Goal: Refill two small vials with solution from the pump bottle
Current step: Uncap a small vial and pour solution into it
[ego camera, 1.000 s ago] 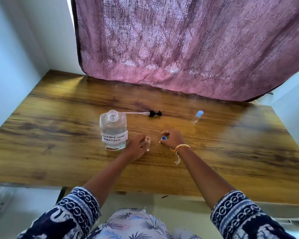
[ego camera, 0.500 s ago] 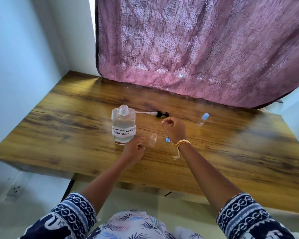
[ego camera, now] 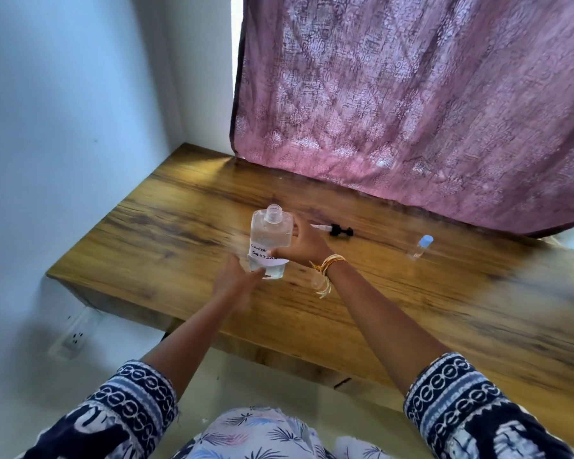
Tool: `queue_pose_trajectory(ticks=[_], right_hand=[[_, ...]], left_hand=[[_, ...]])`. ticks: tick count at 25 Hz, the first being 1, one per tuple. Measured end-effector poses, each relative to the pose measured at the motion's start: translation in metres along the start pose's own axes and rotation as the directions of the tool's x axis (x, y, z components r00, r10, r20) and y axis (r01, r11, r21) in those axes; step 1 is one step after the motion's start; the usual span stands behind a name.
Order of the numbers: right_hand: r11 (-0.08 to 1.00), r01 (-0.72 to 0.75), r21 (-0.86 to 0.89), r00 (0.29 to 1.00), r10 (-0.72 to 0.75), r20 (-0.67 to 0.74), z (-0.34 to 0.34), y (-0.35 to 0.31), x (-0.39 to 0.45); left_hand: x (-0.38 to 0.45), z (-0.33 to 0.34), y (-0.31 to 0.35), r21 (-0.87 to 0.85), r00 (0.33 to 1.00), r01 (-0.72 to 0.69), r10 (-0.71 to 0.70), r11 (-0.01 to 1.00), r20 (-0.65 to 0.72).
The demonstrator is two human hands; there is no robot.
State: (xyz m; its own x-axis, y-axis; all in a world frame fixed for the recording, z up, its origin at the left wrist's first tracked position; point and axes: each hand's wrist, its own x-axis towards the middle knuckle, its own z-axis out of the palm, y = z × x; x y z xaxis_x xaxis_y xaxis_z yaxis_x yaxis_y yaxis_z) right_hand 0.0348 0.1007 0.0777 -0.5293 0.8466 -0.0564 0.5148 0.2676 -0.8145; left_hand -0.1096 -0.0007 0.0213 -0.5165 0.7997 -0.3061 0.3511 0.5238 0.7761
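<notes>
The clear pump bottle (ego camera: 269, 236), neck open and with a white handwritten label, is held around its middle by my right hand (ego camera: 300, 248). My left hand (ego camera: 237, 282) is blurred at the bottle's base, and I cannot tell if it grips. The black pump head (ego camera: 341, 230) with its white tube lies on the table behind the bottle. A small clear open vial (ego camera: 316, 280) stands beside my right wrist, partly hidden by it. A second vial with a blue cap (ego camera: 420, 248) lies farther right.
The wooden table (ego camera: 166, 233) meets a pale wall on the left and a pink patterned curtain (ego camera: 411, 104) at the back. A wall socket (ego camera: 75, 337) sits below the table's left corner. My patterned sleeves and lap fill the bottom.
My right hand left the blue cap and moved left onto the bottle. My left hand let go of the open vial and moved to the bottle's base. The camera view swung left.
</notes>
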Motion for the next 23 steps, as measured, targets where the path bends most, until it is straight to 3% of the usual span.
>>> queue_pose_trajectory(ticks=[3,6,9,13,17,20,23], right_hand=[[0.999,-0.021,0.045,0.999,0.019,0.036,0.007,-0.002,0.010],[0.999,0.034,0.028,0.997,-0.036,0.071,0.014,0.001,0.019],[0.997,-0.031,0.064,0.999,0.032,-0.019,0.015,0.007,0.020],[0.985,-0.081,0.151,0.980,0.106,-0.166,-0.011,0.013,0.029],[0.973,-0.046,0.225,0.919,0.129,-0.372,-0.054,0.017,0.033],[0.962,-0.050,0.268,0.898,0.161,-0.410,-0.080,0.031,0.028],[0.960,-0.065,0.271,0.891,0.178,-0.417,-0.093,0.048,0.014]], left_hand=[[0.002,0.002,0.005,-0.123,0.960,-0.173,0.195,0.977,0.200],[0.004,0.003,0.003,-0.139,0.951,-0.236,0.258,0.962,0.172],[0.010,-0.002,0.001,-0.167,0.930,-0.289,0.317,0.943,0.184],[0.018,0.003,0.015,-0.140,0.941,-0.218,0.246,0.966,0.233],[0.022,0.021,0.033,-0.050,0.973,-0.194,0.198,0.980,0.115],[0.023,0.043,0.046,-0.019,0.933,-0.253,0.249,0.967,0.260],[0.018,0.065,0.057,-0.017,0.846,-0.358,0.332,0.934,0.416]])
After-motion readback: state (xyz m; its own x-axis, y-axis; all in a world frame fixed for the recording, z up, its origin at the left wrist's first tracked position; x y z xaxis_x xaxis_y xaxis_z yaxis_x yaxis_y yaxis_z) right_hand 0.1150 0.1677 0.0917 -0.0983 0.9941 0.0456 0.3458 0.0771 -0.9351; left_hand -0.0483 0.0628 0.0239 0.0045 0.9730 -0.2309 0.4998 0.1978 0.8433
